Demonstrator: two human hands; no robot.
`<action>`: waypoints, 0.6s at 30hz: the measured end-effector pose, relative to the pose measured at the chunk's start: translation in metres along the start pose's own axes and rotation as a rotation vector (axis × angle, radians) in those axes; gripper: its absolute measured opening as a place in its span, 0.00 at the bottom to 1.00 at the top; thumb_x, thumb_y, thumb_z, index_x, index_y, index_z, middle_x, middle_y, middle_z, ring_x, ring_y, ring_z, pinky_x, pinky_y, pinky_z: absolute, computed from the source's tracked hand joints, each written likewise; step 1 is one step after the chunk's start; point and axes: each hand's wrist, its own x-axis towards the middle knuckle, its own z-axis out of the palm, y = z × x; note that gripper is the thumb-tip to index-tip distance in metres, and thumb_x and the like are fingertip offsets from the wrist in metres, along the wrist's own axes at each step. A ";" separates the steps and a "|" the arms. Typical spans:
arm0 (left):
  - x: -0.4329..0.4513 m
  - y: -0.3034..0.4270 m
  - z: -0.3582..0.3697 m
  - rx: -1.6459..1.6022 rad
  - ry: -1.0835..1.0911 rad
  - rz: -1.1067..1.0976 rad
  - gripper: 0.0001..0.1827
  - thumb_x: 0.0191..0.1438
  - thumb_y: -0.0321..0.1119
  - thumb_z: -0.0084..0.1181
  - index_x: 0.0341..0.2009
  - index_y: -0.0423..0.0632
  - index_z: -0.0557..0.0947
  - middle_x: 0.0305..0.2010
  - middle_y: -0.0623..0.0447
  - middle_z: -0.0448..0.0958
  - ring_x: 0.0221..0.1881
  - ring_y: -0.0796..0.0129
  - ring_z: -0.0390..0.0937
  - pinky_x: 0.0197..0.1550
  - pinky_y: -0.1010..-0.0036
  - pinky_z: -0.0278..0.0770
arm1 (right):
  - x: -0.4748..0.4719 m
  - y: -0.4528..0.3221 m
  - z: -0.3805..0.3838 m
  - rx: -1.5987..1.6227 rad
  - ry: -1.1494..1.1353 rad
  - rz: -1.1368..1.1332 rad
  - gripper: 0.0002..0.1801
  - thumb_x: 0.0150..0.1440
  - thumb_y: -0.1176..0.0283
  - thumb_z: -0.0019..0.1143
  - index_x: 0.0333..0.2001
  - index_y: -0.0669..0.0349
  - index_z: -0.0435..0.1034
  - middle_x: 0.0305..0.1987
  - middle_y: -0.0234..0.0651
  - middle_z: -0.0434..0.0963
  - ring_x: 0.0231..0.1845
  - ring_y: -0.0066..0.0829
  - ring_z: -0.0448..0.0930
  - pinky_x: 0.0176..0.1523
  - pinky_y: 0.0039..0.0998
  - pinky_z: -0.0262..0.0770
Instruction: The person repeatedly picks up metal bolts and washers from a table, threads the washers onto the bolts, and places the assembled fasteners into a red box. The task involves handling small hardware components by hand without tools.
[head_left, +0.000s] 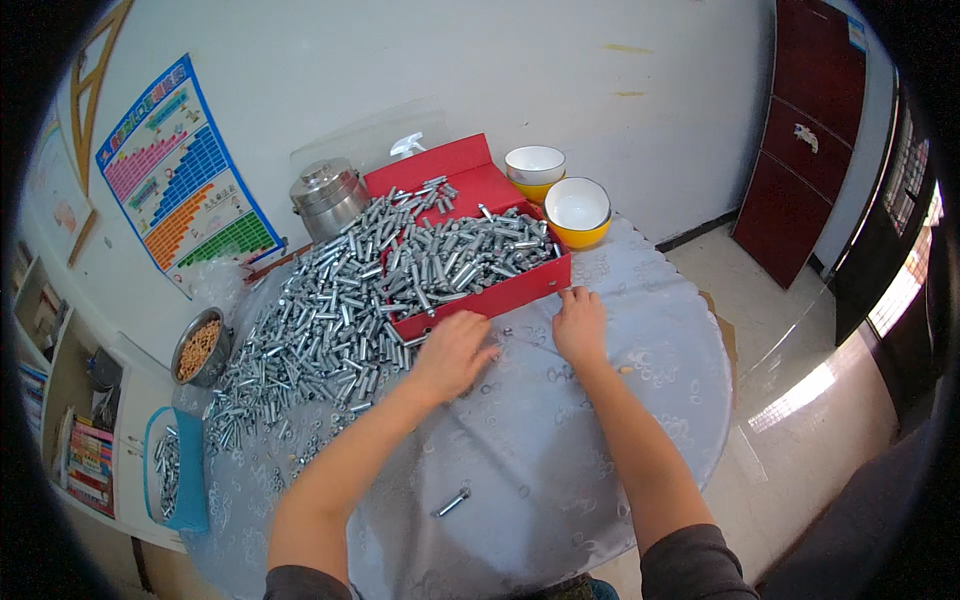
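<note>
My left hand (452, 355) is at the front wall of a red box (499, 298), thumb apart from the curled fingers; whether it holds anything is hidden. My right hand (580, 324) lies by the box's front right corner, fingers bent, and their grip cannot be made out. Metal expansion bolts (472, 255) fill the box, whose lid is folded back. A large heap of similar bolts (322, 322) spreads along its left side. One single bolt (453, 502) rests on the cloth nearer to me. Small nuts (307, 448) lie scattered at the heap's near edge.
Yellow-and-white bowls (577, 214) stand behind the box at right. A lidded steel pot (328, 196) is behind the heap. At left are a metal bowl of nuts or beans (201, 352) and a blue container of metal parts (187, 472). The round table has a grey cloth (540, 465).
</note>
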 end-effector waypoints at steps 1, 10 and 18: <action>-0.008 0.006 0.008 0.005 -0.037 -0.040 0.25 0.48 0.44 0.51 0.45 0.37 0.69 0.48 0.43 0.67 0.52 0.52 0.62 0.53 0.64 0.60 | 0.000 -0.002 -0.001 0.011 0.011 -0.011 0.15 0.42 0.74 0.48 0.38 0.63 0.67 0.39 0.41 0.69 0.41 0.40 0.68 0.43 0.37 0.64; -0.038 0.039 0.024 -0.023 -0.151 -0.231 0.35 0.48 0.53 0.48 0.50 0.34 0.65 0.56 0.38 0.59 0.58 0.48 0.56 0.58 0.62 0.54 | 0.000 -0.002 0.003 0.019 0.067 -0.034 0.14 0.42 0.77 0.46 0.37 0.63 0.69 0.36 0.41 0.69 0.38 0.41 0.68 0.41 0.38 0.65; -0.054 0.014 -0.008 -0.020 0.092 -0.396 0.18 0.42 0.39 0.59 0.34 0.40 0.73 0.40 0.45 0.68 0.41 0.52 0.67 0.43 0.63 0.65 | -0.001 -0.001 0.006 0.000 0.072 -0.042 0.14 0.42 0.77 0.47 0.36 0.62 0.69 0.37 0.41 0.70 0.38 0.41 0.68 0.41 0.37 0.65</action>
